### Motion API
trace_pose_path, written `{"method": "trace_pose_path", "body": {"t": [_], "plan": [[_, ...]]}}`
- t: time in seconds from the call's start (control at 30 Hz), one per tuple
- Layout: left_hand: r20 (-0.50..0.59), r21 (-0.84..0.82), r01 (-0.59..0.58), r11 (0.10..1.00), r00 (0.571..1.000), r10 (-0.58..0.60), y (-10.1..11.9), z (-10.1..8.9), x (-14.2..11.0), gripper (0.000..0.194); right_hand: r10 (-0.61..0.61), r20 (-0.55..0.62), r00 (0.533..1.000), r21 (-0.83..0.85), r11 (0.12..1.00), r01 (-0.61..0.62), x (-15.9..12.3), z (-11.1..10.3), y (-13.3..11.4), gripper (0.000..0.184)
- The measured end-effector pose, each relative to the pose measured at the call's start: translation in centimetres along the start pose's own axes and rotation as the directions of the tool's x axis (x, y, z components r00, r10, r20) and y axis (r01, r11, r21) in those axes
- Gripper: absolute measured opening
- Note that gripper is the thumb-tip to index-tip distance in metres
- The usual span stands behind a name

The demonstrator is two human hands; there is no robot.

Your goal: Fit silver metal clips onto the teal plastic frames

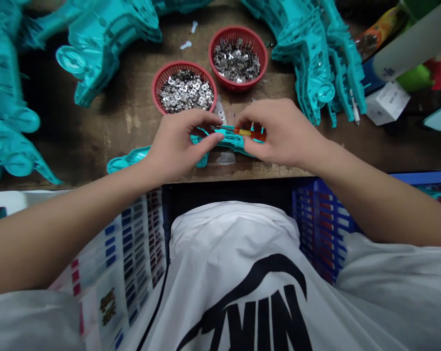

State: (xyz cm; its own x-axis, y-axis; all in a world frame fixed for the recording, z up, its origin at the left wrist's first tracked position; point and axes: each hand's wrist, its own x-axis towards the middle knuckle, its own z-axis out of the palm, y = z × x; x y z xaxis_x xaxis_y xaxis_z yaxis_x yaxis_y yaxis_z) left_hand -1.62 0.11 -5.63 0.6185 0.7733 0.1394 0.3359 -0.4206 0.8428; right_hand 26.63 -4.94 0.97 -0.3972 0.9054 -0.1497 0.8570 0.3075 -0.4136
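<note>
A turquoise plastic part [228, 141] lies across the near edge of the table, partly hidden behind both hands. My left hand [186, 141] is closed on it, thumb and forefinger near its middle. In my right hand [270, 129] is a small screwdriver with an orange and yellow handle [250, 133]. Its thin shaft points left over the part, toward my left fingertips. Whether the tip touches anything there is too small to tell. Just beyond my left hand stands a red basket [155, 92] of small metal clips; a second red basket [212, 68] of metal pieces is behind it.
Turquoise parts are piled at the left [8, 97], the back left [107, 44] and the right [308, 58]. A white box [388, 101] sits at the far right. Below the table edge are a white crate [132, 243] and a blue crate [319, 219].
</note>
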Motion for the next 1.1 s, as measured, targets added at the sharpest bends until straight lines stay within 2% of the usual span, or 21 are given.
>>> {"method": "trace_pose_path", "body": {"t": [0.07, 0.17, 0.37, 0.5, 0.6, 0.73, 0.83, 0.9, 0.93, 1.0, 1.1], "plan": [[-0.05, -0.087, 0.044, 0.995, 0.998, -0.048, 0.7, 0.2, 0.1, 0.022, -0.014, -0.021, 1.0, 0.025, 1.0, 0.015, -0.2, 0.1, -0.2, 0.033], [-0.083, -0.202, 0.12, 0.972, 0.987, -0.139, 1.3, 0.3, 0.3, 0.02, -0.008, -0.063, 0.998, 0.049, 0.999, 0.012, -0.2, 0.2, -0.2, 0.033], [-0.003, -0.422, 0.234, 0.876, 0.966, -0.259, 2.0, 0.6, 0.4, 0.024, 0.036, -0.174, 0.984, 0.145, 0.989, -0.011, -0.3, 0.6, -0.3, 0.046], [0.073, -0.498, 0.258, 0.828, 0.964, -0.257, 1.8, 1.1, 0.1, 0.039, 0.001, -0.18, 0.984, 0.183, 0.983, 0.032, 0.0, 1.7, -0.3, 0.049], [0.06, -0.487, 0.237, 0.841, 0.969, -0.238, 1.3, 1.6, -0.3, 0.057, -0.005, -0.158, 0.987, 0.197, 0.98, 0.036, 0.3, 2.3, -0.6, 0.045], [0.035, -0.363, 0.154, 0.919, 0.988, -0.152, 0.5, 1.7, -0.7, 0.07, -0.042, -0.082, 0.996, 0.151, 0.987, 0.054, 0.8, 2.3, -0.7, 0.033], [0.087, 0.011, -0.028, 1.0, 0.996, 0.027, -0.4, 1.3, -0.7, 0.058, 0.019, -0.044, 0.999, 0.117, 0.993, -0.013, 1.7, 2.0, 0.6, 0.033], [0.213, 0.27, -0.194, 0.943, 0.967, 0.138, -1.1, 1.3, -0.7, 0.053, 0.091, -0.034, 0.995, 0.094, 0.992, -0.088, 2.5, 1.8, 2.0, 0.035], [0.279, 0.345, -0.263, 0.901, 0.945, 0.17, -1.6, 1.5, -0.7, 0.054, 0.116, -0.023, 0.993, 0.085, 0.99, -0.114, 2.9, 1.7, 2.7, 0.036], [0.364, 0.402, -0.352, 0.845, 0.908, 0.204, -2.5, 2.2, -1.0, 0.059, 0.122, 0.025, 0.992, 0.081, 0.989, -0.123, 3.5, 1.8, 3.8, 0.037], [0.387, 0.432, -0.4, 0.808, 0.892, 0.234, -3.4, 3.6, -1.6, 0.059, 0.052, 0.108, 0.993, 0.088, 0.994, -0.062, 4.0, 2.1, 4.3, 0.038]]}}
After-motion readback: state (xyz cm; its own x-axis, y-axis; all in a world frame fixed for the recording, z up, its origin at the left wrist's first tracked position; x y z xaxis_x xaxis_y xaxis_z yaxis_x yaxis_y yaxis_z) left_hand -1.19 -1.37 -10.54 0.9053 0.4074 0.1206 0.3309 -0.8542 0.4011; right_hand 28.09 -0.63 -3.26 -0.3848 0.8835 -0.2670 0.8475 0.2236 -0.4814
